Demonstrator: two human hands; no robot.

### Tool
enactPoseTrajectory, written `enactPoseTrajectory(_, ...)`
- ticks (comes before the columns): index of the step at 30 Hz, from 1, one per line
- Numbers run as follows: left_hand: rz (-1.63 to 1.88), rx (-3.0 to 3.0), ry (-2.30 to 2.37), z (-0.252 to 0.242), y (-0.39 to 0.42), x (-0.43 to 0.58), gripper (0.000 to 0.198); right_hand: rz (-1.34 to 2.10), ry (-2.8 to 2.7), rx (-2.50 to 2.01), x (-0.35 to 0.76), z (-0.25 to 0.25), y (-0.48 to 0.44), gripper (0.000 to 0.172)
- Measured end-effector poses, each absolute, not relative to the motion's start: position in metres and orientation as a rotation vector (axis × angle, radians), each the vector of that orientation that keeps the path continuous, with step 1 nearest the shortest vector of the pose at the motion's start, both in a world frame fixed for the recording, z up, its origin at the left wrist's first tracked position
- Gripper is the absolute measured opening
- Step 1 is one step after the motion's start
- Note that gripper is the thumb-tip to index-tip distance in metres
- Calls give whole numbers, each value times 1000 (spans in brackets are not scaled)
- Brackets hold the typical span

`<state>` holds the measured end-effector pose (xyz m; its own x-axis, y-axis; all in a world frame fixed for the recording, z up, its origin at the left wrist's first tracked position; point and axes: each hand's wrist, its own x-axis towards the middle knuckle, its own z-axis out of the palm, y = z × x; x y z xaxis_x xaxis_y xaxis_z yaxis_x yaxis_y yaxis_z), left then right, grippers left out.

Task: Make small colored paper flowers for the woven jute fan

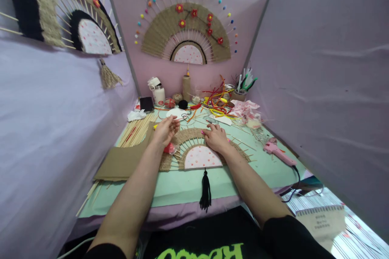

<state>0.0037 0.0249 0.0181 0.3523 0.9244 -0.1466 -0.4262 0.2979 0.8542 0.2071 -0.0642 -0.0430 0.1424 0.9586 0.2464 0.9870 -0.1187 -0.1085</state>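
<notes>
A half-round woven fan point(188, 134) of jute cord and thin sticks lies on the green table in front of me. Its inner half-circle point(202, 157) is white with pink dots, and a black tassel point(206, 192) hangs from its lower edge. My left hand point(167, 130) hovers over the fan's left side, fingers loosely curved, nothing visible in it. Below that wrist sits a red item in clear plastic point(170, 148). My right hand point(215, 136) rests on the fan's upper right, fingers spread, with a small pink spot at one fingertip; whether it is a separate piece is unclear.
Brown cardboard point(121, 164) and bundled sticks point(135, 131) lie left. A pink glue gun point(279, 151) lies right, its cord over the edge. Yarn balls, a white bottle point(158, 95) and colourful pipe cleaners point(217, 103) line the back. Another fan point(158, 34) hangs on the partition.
</notes>
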Motion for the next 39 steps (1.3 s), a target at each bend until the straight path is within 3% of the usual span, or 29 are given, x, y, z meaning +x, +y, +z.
enactPoseTrajectory(4,1047,788,741,20,30,-2,11,-170,-1801,-2073,211,-40,-62,38)
enactPoseTrajectory(8,1091,777,766,16,38,-6,8,-357,-1259,-1757,226,-16,-67,47)
enactPoseTrajectory(13,1152,791,792,11,48,-13,10,-444,-829,-1381,242,27,-74,44)
enactPoseTrajectory(17,1243,801,790,10,55,-21,12,-339,-652,-1072,240,42,-64,43)
enactPoseTrajectory(23,1294,848,797,12,58,-28,20,-31,-705,-996,200,19,-40,35)
enactPoseTrajectory(29,1379,1244,1028,5,66,-36,22,166,-1179,-1123,167,-9,-41,43)
enactPoseTrajectory(34,1059,2045,1171,-7,68,-44,44,172,-1395,-1162,161,-15,-42,43)
enactPoseTrajectory(39,600,2505,1186,-14,64,-47,45,240,-1473,-1213,154,-19,-41,40)
